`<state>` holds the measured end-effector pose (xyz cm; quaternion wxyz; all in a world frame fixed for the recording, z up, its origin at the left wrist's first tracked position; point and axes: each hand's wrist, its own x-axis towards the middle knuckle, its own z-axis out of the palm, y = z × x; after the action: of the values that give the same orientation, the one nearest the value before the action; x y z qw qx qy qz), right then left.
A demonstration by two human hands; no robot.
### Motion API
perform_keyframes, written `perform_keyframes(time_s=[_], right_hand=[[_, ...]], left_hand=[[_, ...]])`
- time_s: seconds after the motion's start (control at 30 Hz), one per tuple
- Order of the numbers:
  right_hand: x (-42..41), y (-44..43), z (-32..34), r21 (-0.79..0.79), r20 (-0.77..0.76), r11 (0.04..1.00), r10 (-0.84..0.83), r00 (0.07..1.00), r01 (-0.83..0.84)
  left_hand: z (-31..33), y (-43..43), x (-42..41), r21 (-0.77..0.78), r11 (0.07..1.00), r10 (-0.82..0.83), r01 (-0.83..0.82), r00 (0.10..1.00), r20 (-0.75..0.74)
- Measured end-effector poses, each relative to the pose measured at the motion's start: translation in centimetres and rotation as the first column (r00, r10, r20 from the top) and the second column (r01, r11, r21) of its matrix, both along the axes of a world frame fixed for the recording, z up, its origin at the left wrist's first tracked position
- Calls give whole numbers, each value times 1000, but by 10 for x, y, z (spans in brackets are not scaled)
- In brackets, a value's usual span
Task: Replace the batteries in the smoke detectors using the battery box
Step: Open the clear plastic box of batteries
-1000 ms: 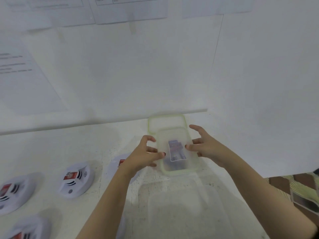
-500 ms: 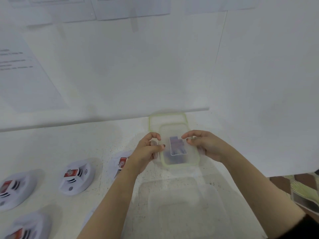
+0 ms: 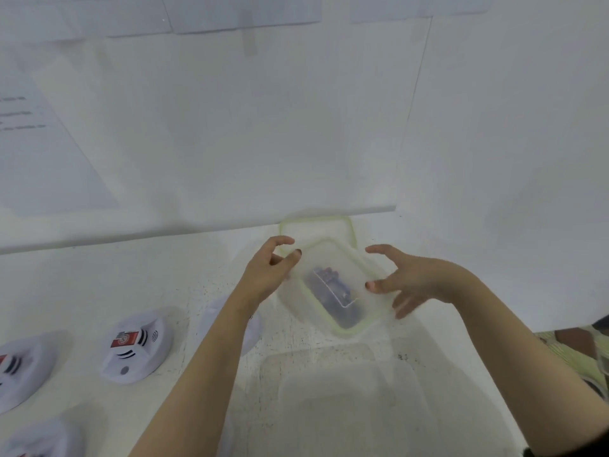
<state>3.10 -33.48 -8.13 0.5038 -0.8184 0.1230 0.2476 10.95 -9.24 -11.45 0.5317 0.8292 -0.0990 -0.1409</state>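
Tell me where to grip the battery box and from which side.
Take the battery box by its two long sides, under the green rim, one hand from each side, where the left hand and right hand sit. The walls look smooth; the protruding rim probably gives a ledge.

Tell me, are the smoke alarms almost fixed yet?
Not nearly. Done: nothing that shows, apart from the battery box being picked up. Happening now: the left hand and right hand hold the clear box tilted above the table, with batteries visible inside. Left to do: the smoke detectors lie face up, none touched, so it seems they all need batteries.
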Motion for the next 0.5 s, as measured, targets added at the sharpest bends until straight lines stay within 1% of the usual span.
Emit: perform_keyframes(time_s=[0.03, 0.07, 0.13, 0.17, 0.23, 0.27, 0.3, 0.37, 0.4, 0.5], right_hand=[[1, 0, 4, -59, -46, 998, -14, 999, 11], [2, 1, 6, -102, -71, 995, -30, 997, 22], [2, 3, 8, -156, -62, 987, -58, 996, 47], [3, 4, 8, -185, -36, 981, -71, 997, 63], [5, 8, 4, -270, 55, 957, -94, 994, 106], [5, 8, 2, -309, 118, 940, -112, 987, 143], [6, 8, 1, -327, 183, 927, -129, 975, 184], [5, 4, -2, -277, 262, 934, -153, 953, 226], [2, 1, -2, -216, 258, 952, -160, 953, 218], [-16, -11, 1, -50, 128, 992, -109, 986, 116]], left_hand=[[1, 4, 1, 61, 998, -7, 5, 1000, 25], [1, 8, 1, 102, 994, -31, 29, 999, 20], [4, 16, -3, 136, 985, -100, 106, 994, -49], [5, 20, -8, 120, 984, -121, 131, 989, -83], [9, 25, -18, 28, 990, -137, 141, 984, -114], [10, 26, -24, -7, 990, -141, 141, 984, -107], [10, 26, -29, -9, 990, -142, 142, 986, -90], [10, 29, -37, 7, 993, -116, 116, 991, -68], [11, 31, -41, -7, 995, -104, 104, 992, -78], [12, 39, -45, -54, 996, -73, 68, 992, -102]])
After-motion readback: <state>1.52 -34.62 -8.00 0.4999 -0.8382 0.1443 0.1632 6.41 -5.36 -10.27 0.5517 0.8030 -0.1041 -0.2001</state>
